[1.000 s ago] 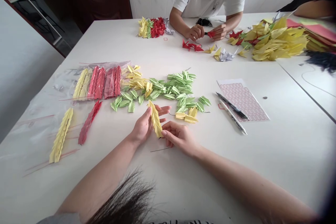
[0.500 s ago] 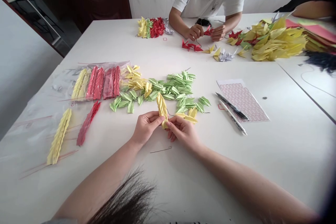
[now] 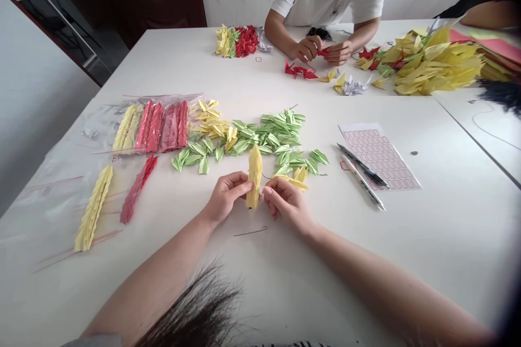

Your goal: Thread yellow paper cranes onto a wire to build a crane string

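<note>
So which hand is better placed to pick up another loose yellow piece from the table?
Probably the right hand. It is next to the loose yellow pieces just beyond its knuckles, touching the yellow stack only with its fingertips. The left hand grips the stack, farther from them.

Matt folded-paper yellow stack [image 3: 254,174] between both hands; glossy clear plastic bags [image 3: 134,119] farther left; smooth white table [image 3: 427,238].
</note>
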Demonstrator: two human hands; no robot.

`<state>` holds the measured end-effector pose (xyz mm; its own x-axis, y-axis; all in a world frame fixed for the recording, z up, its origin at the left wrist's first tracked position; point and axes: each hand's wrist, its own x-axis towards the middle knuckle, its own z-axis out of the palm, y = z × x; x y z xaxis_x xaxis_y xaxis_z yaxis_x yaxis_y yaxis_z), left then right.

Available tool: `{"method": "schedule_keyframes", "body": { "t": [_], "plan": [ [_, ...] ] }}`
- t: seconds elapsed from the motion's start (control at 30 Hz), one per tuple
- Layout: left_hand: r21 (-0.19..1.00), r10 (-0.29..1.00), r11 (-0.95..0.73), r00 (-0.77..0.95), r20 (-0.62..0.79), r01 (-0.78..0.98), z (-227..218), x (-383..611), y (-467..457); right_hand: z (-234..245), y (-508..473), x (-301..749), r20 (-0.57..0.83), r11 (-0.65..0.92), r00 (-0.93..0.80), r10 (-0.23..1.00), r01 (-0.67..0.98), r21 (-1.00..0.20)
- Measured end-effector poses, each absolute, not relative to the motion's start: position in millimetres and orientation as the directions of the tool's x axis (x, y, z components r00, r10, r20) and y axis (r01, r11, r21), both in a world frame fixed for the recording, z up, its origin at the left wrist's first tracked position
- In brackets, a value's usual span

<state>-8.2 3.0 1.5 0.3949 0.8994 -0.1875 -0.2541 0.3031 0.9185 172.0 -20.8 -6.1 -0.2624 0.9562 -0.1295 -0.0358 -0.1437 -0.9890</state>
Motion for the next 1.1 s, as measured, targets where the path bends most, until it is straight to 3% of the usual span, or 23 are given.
{"method": "schedule_keyframes", "body": {
  "t": [0.13,0.23,0.73,1.1],
  "plan": [
    [0.854,0.687,0.483,0.688,-0.232,-0.194,3,-16,5,-9,-11,179,-0.042,-0.184,-0.431,0.902,-0.294,-0.938],
    [0.826,0.602,0.542,0.757,-0.252,-0.156,3,-19,5,-9,-7,183,-0.020,-0.231,-0.517,0.856,-0.347,-0.909],
    [0.848,0.666,0.507,0.696,-0.269,-0.157,4,-16,4,-11,-6,185,-0.086,-0.277,-0.446,0.891,-0.383,-0.881],
    [0.872,0.665,0.476,0.695,-0.275,-0.111,10,-13,2,-10,-7,187,-0.175,-0.326,-0.461,0.870,-0.271,-0.906]
  ]
}}
